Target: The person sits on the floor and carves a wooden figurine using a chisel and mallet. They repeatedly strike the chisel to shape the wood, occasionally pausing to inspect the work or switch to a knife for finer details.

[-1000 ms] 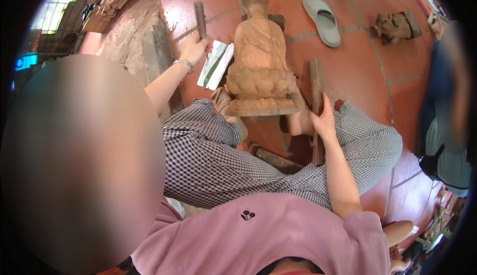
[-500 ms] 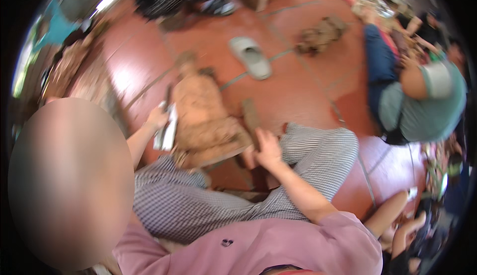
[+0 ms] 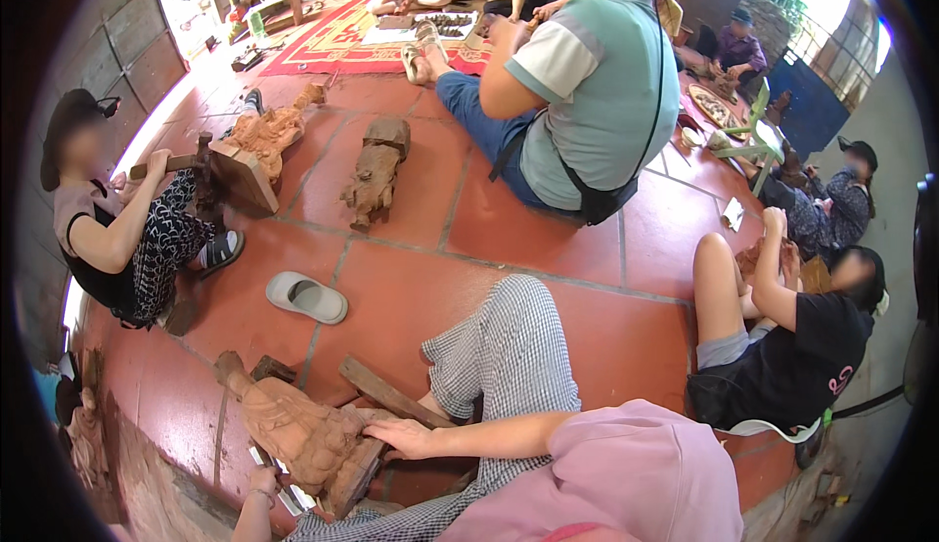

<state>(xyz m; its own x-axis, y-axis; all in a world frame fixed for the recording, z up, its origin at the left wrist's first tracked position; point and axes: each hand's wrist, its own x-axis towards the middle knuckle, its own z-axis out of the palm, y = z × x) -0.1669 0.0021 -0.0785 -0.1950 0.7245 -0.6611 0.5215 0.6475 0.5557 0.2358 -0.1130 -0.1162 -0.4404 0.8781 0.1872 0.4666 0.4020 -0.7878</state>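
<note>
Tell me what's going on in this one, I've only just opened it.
The camera wearer sits on a tiled floor with a carved wooden figure lying in front. The right hand is at the figure's lower end, fingers extended; the left hand is by its other side, its grip unclear. A wooden bar lies just beyond the right hand, and a grey slipper farther off. To the left, a co-worker holds a wooden-handled tool near another carving.
</note>
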